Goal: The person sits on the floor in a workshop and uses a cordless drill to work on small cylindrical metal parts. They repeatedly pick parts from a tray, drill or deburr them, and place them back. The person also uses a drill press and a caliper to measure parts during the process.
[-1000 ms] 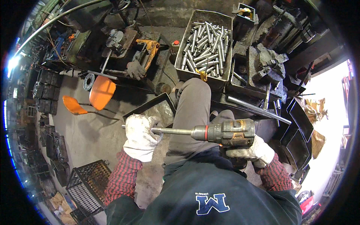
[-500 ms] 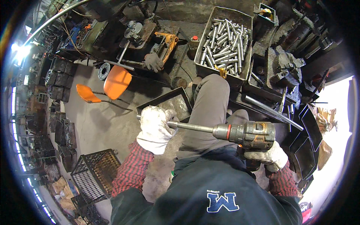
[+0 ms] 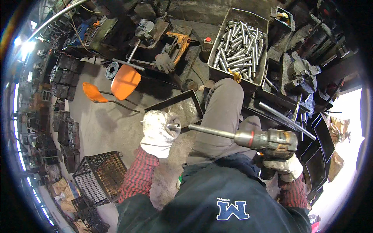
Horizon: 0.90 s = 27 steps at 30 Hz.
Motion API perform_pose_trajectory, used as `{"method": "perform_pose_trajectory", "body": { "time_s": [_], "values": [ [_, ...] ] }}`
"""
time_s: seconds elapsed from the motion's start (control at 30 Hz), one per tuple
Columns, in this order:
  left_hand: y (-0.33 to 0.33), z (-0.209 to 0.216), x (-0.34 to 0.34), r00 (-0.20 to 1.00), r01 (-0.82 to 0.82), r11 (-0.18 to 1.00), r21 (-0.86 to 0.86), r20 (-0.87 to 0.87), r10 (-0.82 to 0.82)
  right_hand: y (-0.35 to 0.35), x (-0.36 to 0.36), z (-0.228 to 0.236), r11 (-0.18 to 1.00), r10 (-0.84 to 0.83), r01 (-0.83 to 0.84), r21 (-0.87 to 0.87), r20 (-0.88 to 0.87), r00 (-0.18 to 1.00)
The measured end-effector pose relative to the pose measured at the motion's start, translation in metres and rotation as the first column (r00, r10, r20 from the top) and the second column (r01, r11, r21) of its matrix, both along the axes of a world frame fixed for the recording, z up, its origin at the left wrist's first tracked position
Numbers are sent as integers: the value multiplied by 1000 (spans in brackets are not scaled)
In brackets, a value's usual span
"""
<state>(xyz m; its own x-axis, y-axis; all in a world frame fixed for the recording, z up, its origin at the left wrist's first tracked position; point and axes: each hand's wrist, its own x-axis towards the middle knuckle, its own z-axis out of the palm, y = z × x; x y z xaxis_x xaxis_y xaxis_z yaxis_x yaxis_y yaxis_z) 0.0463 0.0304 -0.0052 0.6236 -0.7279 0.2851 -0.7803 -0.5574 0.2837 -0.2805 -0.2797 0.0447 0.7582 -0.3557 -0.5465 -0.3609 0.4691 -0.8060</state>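
My left hand (image 3: pixel 158 131), in a white work glove, is closed round a short metal tube (image 3: pixel 173 126) whose hollow end points right. Across my lap, my right hand (image 3: pixel 286 167), gloved too, grips the handle of a power drill (image 3: pixel 274 143) with a dark, worn body and a red ring at its chuck. A long metal rod (image 3: pixel 211 131) sticks out of the chuck toward the left. Its tip stands a small gap away from the tube's open end. The glove hides most of the tube.
Ahead, a metal bin (image 3: pixel 220 70) holds many metal tubes. A shallow tray (image 3: pixel 196 101) lies by my knee. Left are an orange chair (image 3: pixel 126 82) and a black plastic crate (image 3: pixel 97 176). A long bar (image 3: pixel 287 121) and dark trays (image 3: pixel 315 163) are at right.
The drill and its rod have moved right, out of the tube in my left hand. The rod's tip is now free of the tube. My left hand has stayed almost in place.
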Motion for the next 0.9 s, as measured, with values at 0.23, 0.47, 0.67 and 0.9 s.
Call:
{"method": "perform_pose_trajectory", "body": {
  "time_s": [0.23, 0.47, 0.67, 0.9],
  "values": [
    [15, 3, -4, 989, -39, 997, -69, -144, 29, -12, -12, -15, 999, -39, 41, -13, 111, 993],
    [28, -40, -13, 952, -169, 939, -300, -297, 76, -13, -2, 10, 879, 304, -385, -283, -292, 907],
    [21, -59, 31, 810, -300, 881, -366, -585, 33, -27, 21, -27, 935, 250, -103, -339, 424, 871],
    [32, -43, 3, 500, -573, 739, -356, -866, -30, -16, 7, -12, 985, 87, -14, -169, 430, 898]
  ]
}}
